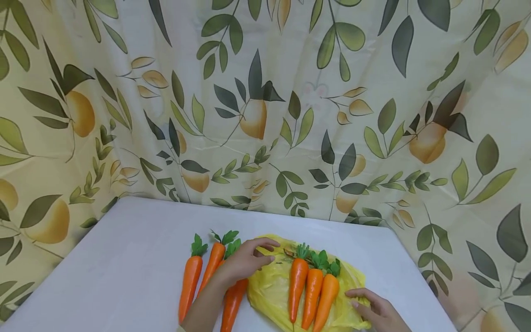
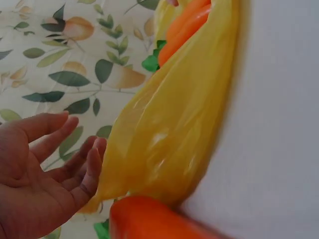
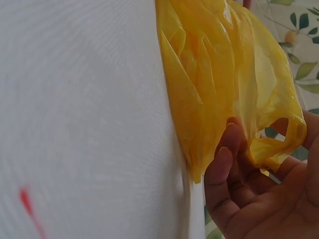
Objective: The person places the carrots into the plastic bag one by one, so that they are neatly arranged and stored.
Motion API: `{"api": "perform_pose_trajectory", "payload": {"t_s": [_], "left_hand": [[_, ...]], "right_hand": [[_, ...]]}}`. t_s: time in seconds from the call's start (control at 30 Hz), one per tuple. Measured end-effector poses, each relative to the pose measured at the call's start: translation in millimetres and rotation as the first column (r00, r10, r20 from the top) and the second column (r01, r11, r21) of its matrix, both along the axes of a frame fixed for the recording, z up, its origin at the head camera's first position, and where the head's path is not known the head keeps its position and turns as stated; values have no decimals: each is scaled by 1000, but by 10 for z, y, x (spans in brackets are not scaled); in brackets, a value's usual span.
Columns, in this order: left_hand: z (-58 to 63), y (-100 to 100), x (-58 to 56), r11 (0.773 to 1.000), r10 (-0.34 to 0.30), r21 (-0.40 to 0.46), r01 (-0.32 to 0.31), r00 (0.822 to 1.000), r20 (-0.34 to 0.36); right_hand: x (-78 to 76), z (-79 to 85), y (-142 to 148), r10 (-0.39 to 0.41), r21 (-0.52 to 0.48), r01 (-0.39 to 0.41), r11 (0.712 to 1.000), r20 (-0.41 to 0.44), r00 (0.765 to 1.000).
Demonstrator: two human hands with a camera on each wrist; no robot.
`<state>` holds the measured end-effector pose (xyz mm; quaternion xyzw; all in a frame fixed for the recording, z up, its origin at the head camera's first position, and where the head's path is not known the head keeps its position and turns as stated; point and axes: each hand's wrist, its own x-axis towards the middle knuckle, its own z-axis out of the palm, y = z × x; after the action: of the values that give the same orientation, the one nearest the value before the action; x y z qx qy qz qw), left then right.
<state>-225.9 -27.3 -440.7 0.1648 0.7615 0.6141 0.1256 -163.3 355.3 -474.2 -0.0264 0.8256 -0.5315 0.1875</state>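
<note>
Three orange carrots (image 1: pixel 313 297) with green tops lie side by side on a crumpled yellow plastic bag (image 1: pixel 269 295). My left hand (image 1: pixel 244 263) hovers at the bag's upper left, fingers loosely bent and gripping nothing. In the left wrist view, that hand (image 2: pixel 45 174) has spread, relaxed fingers close to the bag's edge (image 2: pixel 159 144); whether they touch it I cannot tell. At the bag's right edge is my right hand (image 1: pixel 379 311). In the right wrist view, the right hand's (image 3: pixel 259 199) loosely bent fingers touch the bag beside its handle loop (image 3: pixel 279 144).
Left of the bag lie more carrots (image 1: pixel 191 281) on the white table (image 1: pixel 137 258); my left forearm partly covers one of them (image 1: pixel 234 302). A curtain (image 1: pixel 265 180) printed with leaves and fruit hangs behind the table and along its sides.
</note>
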Motion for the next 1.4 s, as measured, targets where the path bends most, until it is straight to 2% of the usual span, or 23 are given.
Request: {"api": "perform_pose_trajectory", "payload": {"t_s": [0.2, 0.3, 0.5, 0.63, 0.9, 1.2, 1.4], "left_hand": [[37, -306, 36, 1000, 16, -21, -17, 1000, -21], [39, -460, 60, 998, 47, -35, -48, 998, -28], [50, -731, 85, 997, 74, -8, -74, 996, -42], [50, -884, 90, 996, 88, -25, -89, 995, -52], [50, -1098, 126, 984, 164, -66, -164, 986, -6], [-47, -1315, 117, 976, 188, -104, -192, 981, -48], [-84, -1460, 156, 971, 222, -86, -222, 975, -10]], "right_hand": [[8, 11, 11, -16, -7, 16, 1000, 15, 1000], [9, 13, 6, -7, -16, 7, 1000, 17, 1000], [2, -21, 11, -13, -23, 14, 1000, 27, 1000], [-13, -49, 5, -23, -31, 24, 999, 43, 999], [-26, -52, 1, -12, -38, 14, 999, 43, 999], [-29, -59, 5, -29, -37, 31, 999, 54, 998], [-40, -73, 28, 10, -77, -5, 997, 62, 998]]}}
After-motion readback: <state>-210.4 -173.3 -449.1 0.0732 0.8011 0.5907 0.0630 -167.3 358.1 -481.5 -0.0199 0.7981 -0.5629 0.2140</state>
